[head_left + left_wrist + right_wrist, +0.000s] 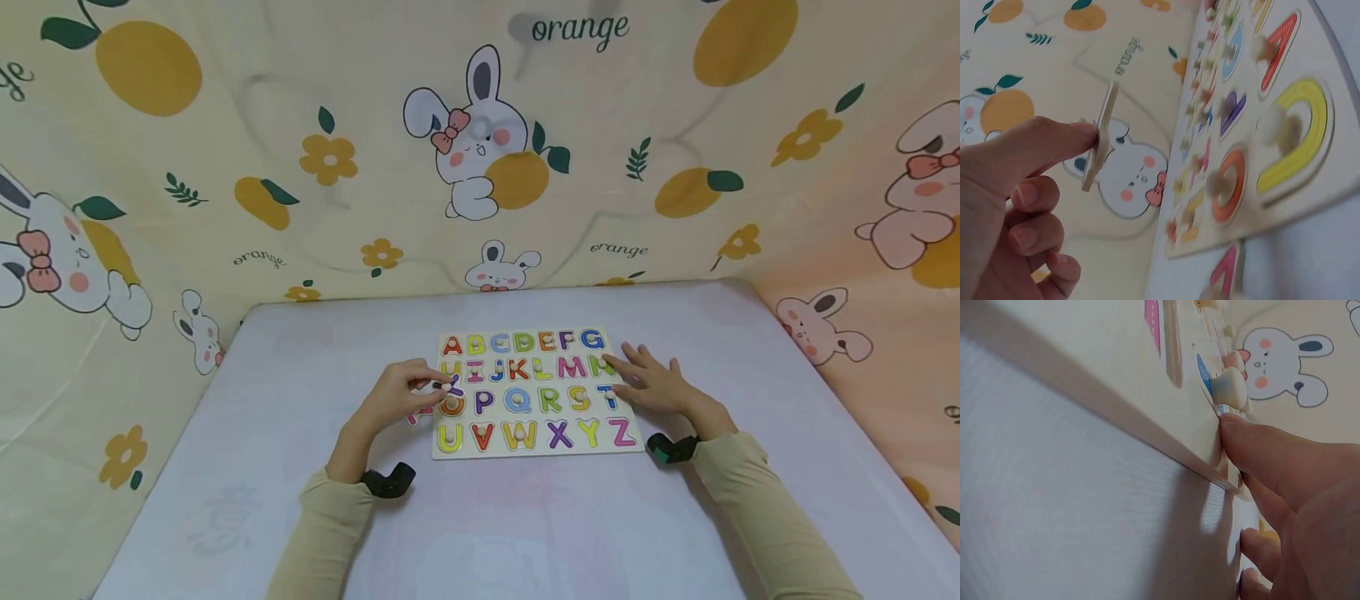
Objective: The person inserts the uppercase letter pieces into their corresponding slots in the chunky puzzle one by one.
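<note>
A wooden letter puzzle board [536,446] lies on the table with rows of colourful knobbed letters. Between thumb and fingertip, my left hand [390,396] pinches a purple letter piece [454,387] above the board's left side. In the left wrist view that letter piece [1102,137] is seen edge-on, raised clear of the board; which letter it is I cannot tell. My right hand [660,387] rests its spread fingers on the right edge, near the N [602,365] and the blue T [609,396]. Its thumb [1260,440] touches the board beside the T's knob [1230,387].
A pink letter piece [418,415] lies off the board by its left edge, partly under the left hand. White cloth covers the table [525,533]. Behind it hangs a curtain [360,108] printed with rabbits and oranges. Each wrist wears a black camera [390,481].
</note>
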`<state>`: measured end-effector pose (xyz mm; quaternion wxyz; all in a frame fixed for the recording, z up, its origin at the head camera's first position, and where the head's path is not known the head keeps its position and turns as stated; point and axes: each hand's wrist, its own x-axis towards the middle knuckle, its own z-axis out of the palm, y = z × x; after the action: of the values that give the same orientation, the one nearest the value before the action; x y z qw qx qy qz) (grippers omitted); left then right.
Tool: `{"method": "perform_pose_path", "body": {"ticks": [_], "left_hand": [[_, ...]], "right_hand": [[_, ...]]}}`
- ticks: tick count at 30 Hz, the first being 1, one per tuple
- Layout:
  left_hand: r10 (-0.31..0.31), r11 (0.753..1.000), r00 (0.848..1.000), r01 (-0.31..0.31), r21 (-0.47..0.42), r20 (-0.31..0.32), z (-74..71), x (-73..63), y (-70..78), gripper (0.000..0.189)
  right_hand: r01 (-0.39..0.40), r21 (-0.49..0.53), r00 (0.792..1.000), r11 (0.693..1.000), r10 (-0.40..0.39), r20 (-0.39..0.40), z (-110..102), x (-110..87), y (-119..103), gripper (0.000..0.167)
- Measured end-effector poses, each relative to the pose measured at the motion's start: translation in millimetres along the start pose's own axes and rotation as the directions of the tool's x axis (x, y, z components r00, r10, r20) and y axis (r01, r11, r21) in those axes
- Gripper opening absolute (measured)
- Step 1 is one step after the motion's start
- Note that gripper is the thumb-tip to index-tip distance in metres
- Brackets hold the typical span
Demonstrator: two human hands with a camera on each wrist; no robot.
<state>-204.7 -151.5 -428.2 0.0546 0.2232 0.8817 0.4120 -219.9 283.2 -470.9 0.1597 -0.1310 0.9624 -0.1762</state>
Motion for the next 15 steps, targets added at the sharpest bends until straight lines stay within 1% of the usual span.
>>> {"method": "perform_pose_path", "body": {"ticks": [3, 5, 8, 11, 15], "left_hand": [[-0.012, 1.0, 0.999, 0.012, -0.012, 0.037, 7.2, 4.8, 4.8, 0.02], [0.0, 1.0, 0.998, 0.001, -0.015, 0.061, 12.9, 8.1, 7.3, 0.02], [0.039, 0.999, 0.995, -0.039, -0.01, 0.093, 22.8, 12.9, 10.4, 0.018], [0.086, 0.996, 0.988, -0.088, 0.006, 0.127, 32.4, 17.1, 13.8, 0.018], [0.119, 0.993, 0.976, -0.121, 0.0, 0.183, 43.5, 22.3, 20.9, 0.019]], "right_hand": [[0.0, 0.001, 1.0, 1.0, 0.0, -0.001, 0.9, 0.2, 0.6, 0.071], [-0.001, 0.001, 1.0, 1.0, 0.001, -0.003, 1.3, 0.2, 0.8, 0.072], [-0.002, 0.001, 1.0, 1.0, 0.002, -0.005, 1.6, 0.2, 0.7, 0.072], [0.001, 0.003, 1.0, 1.0, -0.001, -0.006, 0.8, 0.3, 0.2, 0.071], [-0.006, 0.01, 1.0, 1.0, 0.006, -0.001, 1.0, 0.3, 0.5, 0.072]]}}
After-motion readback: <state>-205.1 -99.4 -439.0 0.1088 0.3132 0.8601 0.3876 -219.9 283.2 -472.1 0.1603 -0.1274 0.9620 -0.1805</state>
